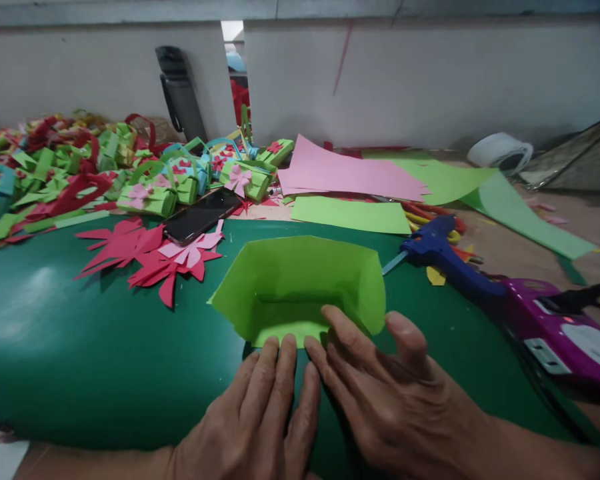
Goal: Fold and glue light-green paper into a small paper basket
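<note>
A green paper piece [310, 267], folded into an open box-like shape with raised back and side walls, stands on the green table mat [145, 373] in front of me. My left hand [260, 413] lies with its fingers stretched out, the fingertips touching the near edge of the paper. Beside it my right hand [385, 387] reaches in from the right, fingers extended and apart, some fingertips at the paper's near edge and one over its inside. Neither hand grasps anything.
A blue glue gun [450, 260] lies right of the paper, near a purple power strip [560, 327]. Red flower cut-outs [130, 247] and a phone [203, 217] lie left. Behind are finished small paper baskets [150, 197], pink sheets [345, 170], a bottle [180, 93] and a tape roll [500, 153].
</note>
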`<action>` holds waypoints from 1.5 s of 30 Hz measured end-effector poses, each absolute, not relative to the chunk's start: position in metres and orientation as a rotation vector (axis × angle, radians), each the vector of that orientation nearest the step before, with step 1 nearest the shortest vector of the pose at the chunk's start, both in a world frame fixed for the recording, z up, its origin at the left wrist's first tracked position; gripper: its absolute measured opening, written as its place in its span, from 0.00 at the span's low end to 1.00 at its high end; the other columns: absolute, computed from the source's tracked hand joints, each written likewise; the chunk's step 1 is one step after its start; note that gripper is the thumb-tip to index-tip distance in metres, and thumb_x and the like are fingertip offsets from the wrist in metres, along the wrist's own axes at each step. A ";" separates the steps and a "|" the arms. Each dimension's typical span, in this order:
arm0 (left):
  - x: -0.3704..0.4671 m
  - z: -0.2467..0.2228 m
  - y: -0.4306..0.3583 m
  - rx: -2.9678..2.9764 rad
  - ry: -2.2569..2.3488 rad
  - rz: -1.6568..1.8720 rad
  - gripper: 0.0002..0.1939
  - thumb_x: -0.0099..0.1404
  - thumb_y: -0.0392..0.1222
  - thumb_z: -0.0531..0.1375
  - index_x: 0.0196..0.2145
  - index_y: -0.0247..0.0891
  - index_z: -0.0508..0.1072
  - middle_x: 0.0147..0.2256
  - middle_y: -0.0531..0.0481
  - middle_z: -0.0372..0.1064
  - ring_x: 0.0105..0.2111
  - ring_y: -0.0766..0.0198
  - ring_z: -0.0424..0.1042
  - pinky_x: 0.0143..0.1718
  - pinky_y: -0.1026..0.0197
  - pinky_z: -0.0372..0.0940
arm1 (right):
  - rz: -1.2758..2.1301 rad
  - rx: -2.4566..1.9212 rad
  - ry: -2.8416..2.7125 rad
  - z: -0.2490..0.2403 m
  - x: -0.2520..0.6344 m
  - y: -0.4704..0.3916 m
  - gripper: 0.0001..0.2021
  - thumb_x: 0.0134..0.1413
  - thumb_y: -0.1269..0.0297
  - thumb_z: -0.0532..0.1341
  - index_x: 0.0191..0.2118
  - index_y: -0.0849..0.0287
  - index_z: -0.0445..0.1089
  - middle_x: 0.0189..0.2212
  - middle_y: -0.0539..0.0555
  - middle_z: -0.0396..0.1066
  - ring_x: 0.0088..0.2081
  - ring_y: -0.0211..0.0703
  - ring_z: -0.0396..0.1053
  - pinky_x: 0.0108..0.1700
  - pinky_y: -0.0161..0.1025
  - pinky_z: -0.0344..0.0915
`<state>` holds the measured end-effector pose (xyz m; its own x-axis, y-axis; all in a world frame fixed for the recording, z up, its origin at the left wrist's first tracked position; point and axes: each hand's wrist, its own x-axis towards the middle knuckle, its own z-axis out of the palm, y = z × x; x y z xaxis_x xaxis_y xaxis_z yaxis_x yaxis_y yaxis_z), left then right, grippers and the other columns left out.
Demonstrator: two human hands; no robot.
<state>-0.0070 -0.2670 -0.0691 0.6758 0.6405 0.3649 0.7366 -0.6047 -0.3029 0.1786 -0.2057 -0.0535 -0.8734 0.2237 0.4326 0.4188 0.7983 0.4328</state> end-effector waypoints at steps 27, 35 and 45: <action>0.014 -0.042 -0.249 -2.724 -1.229 -0.022 0.37 0.59 0.68 0.47 0.43 0.27 0.71 0.38 0.35 0.67 0.35 0.50 0.65 0.35 0.48 0.63 | -0.709 -0.539 -2.657 -0.054 0.189 -0.205 0.17 0.49 0.76 0.52 0.40 0.60 0.74 0.42 0.53 0.72 0.59 0.54 0.51 0.62 0.57 0.23; 0.014 -0.043 -0.246 -2.738 -1.278 -0.056 0.44 0.57 0.71 0.42 0.49 0.27 0.67 0.47 0.33 0.63 0.43 0.46 0.62 0.37 0.49 0.65 | -0.517 -0.436 -2.657 -0.037 0.205 -0.210 0.17 0.57 0.73 0.47 0.40 0.60 0.74 0.49 0.55 0.70 0.60 0.49 0.53 0.62 0.55 0.31; 0.014 -0.037 -0.241 -2.811 -1.364 -0.110 0.45 0.57 0.72 0.37 0.52 0.31 0.65 0.45 0.36 0.65 0.41 0.48 0.63 0.36 0.45 0.66 | -0.348 -0.762 -2.606 -0.031 0.257 -0.206 0.15 0.53 0.79 0.50 0.41 0.60 0.70 0.36 0.53 0.74 0.44 0.41 0.68 0.56 0.48 0.52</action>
<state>0.0140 -0.2415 -0.0371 0.6168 0.7840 0.0699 0.7850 -0.6192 0.0172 0.2572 -0.2058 -0.0308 -0.7705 0.4588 0.4424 0.5587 0.8203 0.1224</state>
